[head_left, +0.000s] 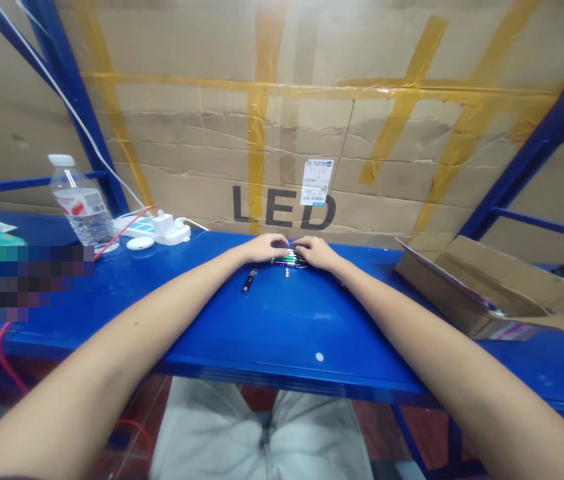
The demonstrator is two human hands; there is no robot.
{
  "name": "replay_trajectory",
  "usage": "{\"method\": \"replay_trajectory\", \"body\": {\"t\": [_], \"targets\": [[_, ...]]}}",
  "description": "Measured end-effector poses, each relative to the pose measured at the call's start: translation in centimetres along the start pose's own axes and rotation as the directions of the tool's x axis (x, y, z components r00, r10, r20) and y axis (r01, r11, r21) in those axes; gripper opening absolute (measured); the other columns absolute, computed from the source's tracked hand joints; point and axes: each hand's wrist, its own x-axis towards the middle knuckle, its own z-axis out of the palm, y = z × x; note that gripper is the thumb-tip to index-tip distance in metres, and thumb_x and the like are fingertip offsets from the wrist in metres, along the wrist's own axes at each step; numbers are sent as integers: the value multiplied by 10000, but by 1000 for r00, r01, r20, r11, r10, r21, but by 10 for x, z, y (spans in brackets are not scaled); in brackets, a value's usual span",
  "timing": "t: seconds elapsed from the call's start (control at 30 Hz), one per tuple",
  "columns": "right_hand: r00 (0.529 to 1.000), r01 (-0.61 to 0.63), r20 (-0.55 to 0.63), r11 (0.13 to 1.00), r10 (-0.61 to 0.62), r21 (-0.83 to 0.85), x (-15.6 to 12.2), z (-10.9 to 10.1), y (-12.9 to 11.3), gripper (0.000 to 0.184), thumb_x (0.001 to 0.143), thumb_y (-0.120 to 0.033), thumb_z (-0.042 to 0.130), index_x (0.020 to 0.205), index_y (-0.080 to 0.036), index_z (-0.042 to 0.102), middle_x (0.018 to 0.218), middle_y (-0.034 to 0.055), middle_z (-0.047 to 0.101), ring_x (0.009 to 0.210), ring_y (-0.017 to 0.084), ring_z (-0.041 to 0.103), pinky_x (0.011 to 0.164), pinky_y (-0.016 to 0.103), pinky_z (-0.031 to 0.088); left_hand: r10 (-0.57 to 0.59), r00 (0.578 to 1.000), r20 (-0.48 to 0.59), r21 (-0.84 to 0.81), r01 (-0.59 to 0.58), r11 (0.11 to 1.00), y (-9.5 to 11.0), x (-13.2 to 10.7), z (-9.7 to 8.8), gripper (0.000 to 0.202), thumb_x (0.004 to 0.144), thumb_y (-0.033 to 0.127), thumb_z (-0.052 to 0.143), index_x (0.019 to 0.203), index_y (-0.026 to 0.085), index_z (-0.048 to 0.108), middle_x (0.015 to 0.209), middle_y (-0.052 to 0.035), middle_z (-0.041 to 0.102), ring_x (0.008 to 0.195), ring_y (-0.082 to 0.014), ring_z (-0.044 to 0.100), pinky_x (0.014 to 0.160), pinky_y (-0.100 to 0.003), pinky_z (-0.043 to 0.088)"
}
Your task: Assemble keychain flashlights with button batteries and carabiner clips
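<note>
A small bundle of slim pens [285, 260], with green, white and dark barrels, lies crosswise on the blue tabletop. My left hand [265, 247] curls its fingers over the bundle's left end, and my right hand [316, 253] closes round the right end. The fingertips of both hands nearly meet above the pens; what lies under them is partly hidden. Just in front sit small silvery round pieces [287, 272], too small to name. A short black cylinder with a shiny end [249, 281] lies nearer to me on the left.
At the left stand a water bottle [82, 207] and a white power strip [177, 233] with cables, beside a white round object [140, 244]. An open cardboard box [472, 293] is on the right. Large taped cardboard [202, 147] closes off the back between blue posts.
</note>
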Motion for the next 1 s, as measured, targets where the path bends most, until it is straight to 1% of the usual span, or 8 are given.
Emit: {"method": "replay_trajectory", "body": {"t": [0.2, 0.27, 0.4, 0.57, 0.73, 0.8, 0.9, 1.0], "targets": [[992, -32, -122, 999, 31, -6, -3, -11, 7, 313, 944, -208, 485, 1133, -143, 726, 1213, 107, 709, 1143, 232, 631, 1019, 332, 443, -175, 976, -128, 269, 204, 941, 17, -21, -31, 420, 804, 454, 597, 1087, 145, 634, 1138, -138, 686, 1009, -247, 637, 877, -339, 494], [986, -42, -160, 998, 36, -36, -11, -20, 6, 296, 942, -212, 488, 1094, -143, 733, 1177, 117, 717, 1102, 242, 640, 984, 348, 461, -356, 934, 34, 368, 320, 873, 33, -32, -48, 397, 744, 478, 655, 975, 156, 656, 946, -122, 719, 841, -239, 667, 761, -331, 518], [985, 30, -171, 999, -36, -38, -41, -34, -5, 252, 928, -197, 507, 1035, -151, 731, 1120, 117, 719, 1058, 244, 639, 959, 362, 467, -549, 704, 451, 321, 446, 836, 56, -47, -61, 405, 631, 540, 750, 767, 165, 677, 697, -100, 707, 602, -220, 659, 604, -329, 540], [987, 81, -139, 997, -81, -5, -69, -41, -29, 215, 901, -169, 533, 1007, -176, 719, 1064, 98, 721, 1007, 231, 644, 929, 362, 477, -486, 742, 461, 296, 387, 873, 50, -45, -43, 361, 532, 462, 818, 501, 167, 612, 453, -77, 608, 463, -208, 607, 516, -320, 533], [981, 104, -174, 992, -90, 72, -70, -41, -48, 202, 880, -168, 539, 979, -168, 716, 1036, 96, 726, 965, 224, 642, 902, 364, 476, -599, 643, 478, 333, 498, 800, 63, -52, -52, 247, 542, 256, 796, 689, 156, 624, 523, -78, 663, 514, -254, 658, 525, -347, 547], [986, 68, -161, 981, -38, 183, -71, -41, -55, 181, 866, -184, 552, 947, -161, 713, 970, 86, 732, 901, 211, 645, 856, 354, 486, -552, 726, 409, 252, 492, 833, 78, -55, -59, 285, 604, 226, 762, 839, 144, 624, 552, -52, 671, 524, -233, 662, 543, -333, 542], [999, 1, -32, 901, 14, 435, -73, -42, -66, 194, 841, -280, 615, 943, -140, 703, 850, 69, 727, 769, 179, 636, 731, 313, 494, -255, 960, 117, -43, 261, 964, 100, -54, -57, 217, 713, 206, 702, 887, 141, 589, 642, -25, 678, 571, -168, 662, 585, -283, 523], [996, -25, 81, 812, -27, 583, -76, -43, -73, 314, 800, -370, 671, 990, -122, 699, 791, 59, 712, 667, 146, 607, 601, 264, 453, -27, 992, -125, -142, 9, 990, 113, -47, -38, 156, 750, 216, 702, 789, 140, 572, 697, -34, 678, 640, -145, 655, 594, -253, 485]]}}
